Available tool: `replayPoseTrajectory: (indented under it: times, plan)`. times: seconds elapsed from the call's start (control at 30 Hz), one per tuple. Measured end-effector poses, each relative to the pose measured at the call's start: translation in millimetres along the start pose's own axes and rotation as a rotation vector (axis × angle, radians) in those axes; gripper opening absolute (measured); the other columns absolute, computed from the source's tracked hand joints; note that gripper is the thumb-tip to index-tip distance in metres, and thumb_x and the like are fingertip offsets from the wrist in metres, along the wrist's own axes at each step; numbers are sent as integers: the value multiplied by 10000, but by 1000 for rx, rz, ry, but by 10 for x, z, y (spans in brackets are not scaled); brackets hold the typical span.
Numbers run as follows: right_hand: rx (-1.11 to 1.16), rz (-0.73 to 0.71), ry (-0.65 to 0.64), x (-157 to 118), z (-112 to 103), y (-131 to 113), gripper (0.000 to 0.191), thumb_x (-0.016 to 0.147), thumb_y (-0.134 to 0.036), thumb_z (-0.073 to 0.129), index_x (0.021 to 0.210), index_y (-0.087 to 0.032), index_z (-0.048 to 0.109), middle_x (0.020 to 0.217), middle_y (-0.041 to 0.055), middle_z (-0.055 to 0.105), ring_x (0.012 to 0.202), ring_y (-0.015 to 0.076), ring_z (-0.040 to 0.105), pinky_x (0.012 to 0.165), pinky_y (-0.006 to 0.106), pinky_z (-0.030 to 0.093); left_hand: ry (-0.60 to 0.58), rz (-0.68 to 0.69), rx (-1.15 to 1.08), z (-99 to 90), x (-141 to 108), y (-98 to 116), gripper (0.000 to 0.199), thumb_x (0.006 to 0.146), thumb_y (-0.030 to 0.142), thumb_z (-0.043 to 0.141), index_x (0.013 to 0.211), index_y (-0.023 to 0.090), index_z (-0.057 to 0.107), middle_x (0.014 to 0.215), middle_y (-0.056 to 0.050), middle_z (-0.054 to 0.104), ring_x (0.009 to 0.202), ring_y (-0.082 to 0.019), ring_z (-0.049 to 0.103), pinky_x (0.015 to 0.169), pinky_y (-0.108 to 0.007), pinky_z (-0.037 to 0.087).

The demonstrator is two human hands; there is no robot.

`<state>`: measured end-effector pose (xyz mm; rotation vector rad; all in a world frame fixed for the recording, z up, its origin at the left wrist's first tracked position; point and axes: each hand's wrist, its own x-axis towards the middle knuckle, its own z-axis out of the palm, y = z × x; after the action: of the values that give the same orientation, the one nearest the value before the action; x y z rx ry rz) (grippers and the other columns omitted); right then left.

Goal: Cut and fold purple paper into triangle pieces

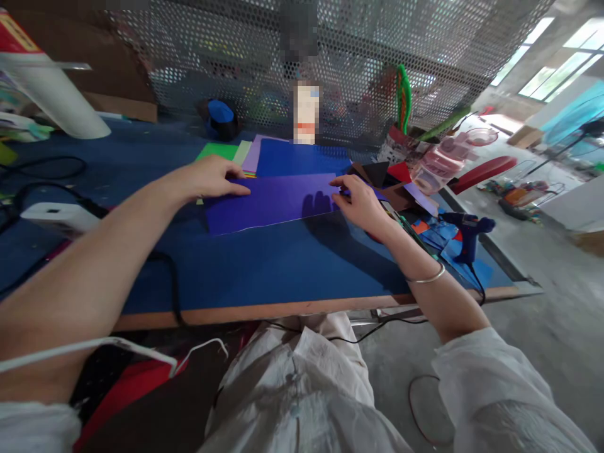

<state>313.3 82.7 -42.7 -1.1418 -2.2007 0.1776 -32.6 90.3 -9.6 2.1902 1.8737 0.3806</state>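
A purple sheet of paper (278,200) lies across the blue tabletop in front of me, its lower edge slightly uneven. My left hand (218,177) is at its upper left corner, thumb over the sheet and index finger by the top edge. At the sheet's right end is my right hand (359,200), thumb and index finger apart, casting a shadow on the paper. I cannot tell if its fingertips touch the sheet. Behind it lie a blue sheet (292,157), a lilac sheet (253,156) and a green sheet (217,151).
A blue glue gun (467,234) rests on paper scraps at right, near a pink clear bottle (441,160). At left are a white power adapter (59,217), black cables (170,277) and a white roll (70,100). A perforated metal panel (226,56) stands behind.
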Motion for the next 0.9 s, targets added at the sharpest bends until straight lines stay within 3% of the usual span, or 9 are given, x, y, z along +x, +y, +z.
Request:
replayPoseTrajectory:
  times: [0.13, 0.3, 0.43, 0.53, 0.73, 0.9]
  plan:
    - [-7, 8, 135, -15, -73, 34, 307, 909, -243, 608, 1208, -200, 664, 1239, 165, 689, 1142, 307, 657, 991, 504, 562, 33, -95, -77, -256, -183, 52, 331, 855, 286, 688, 1146, 152, 773, 951, -25, 775, 788, -151, 632, 793, -276, 480]
    - [28, 49, 239, -27, -98, 129, 366, 889, -294, 636, 1246, -214, 623, 1228, 152, 690, 1120, 296, 657, 973, 516, 581, 165, -139, -212, -442, -348, 82, 352, 816, 267, 742, 1127, 107, 778, 860, -6, 757, 795, -138, 636, 929, -346, 519]
    - [155, 128, 214, -37, -49, 145, 429, 929, -415, 627, 1305, -220, 556, 1213, 137, 690, 1028, 246, 665, 876, 448, 602, 216, -120, -270, -490, -404, 85, 370, 803, 280, 768, 1127, 101, 782, 838, -9, 750, 813, -150, 633, 960, -398, 537]
    - [261, 163, 197, -49, -22, 115, 442, 950, -462, 604, 1321, -239, 516, 1121, 96, 703, 955, 217, 664, 836, 411, 589, 169, -115, -311, -468, -405, 97, 342, 831, 265, 751, 1134, 107, 775, 859, -18, 758, 774, -140, 611, 917, -405, 551]
    - [279, 150, 126, -63, -46, 106, 428, 952, -397, 565, 1343, -253, 470, 851, 2, 658, 706, 186, 593, 761, 396, 551, 102, -114, -314, -432, -399, 151, 331, 809, 277, 739, 1112, 156, 796, 907, -27, 784, 754, -146, 605, 829, -362, 560]
    - [290, 121, 62, -156, -149, -41, 561, 951, -330, 498, 1488, -252, 359, 857, 6, 655, 699, 195, 585, 708, 377, 551, 83, -142, -233, -464, -399, 171, 253, 797, 215, 720, 1031, 163, 802, 868, -6, 775, 783, -151, 628, 874, -372, 545]
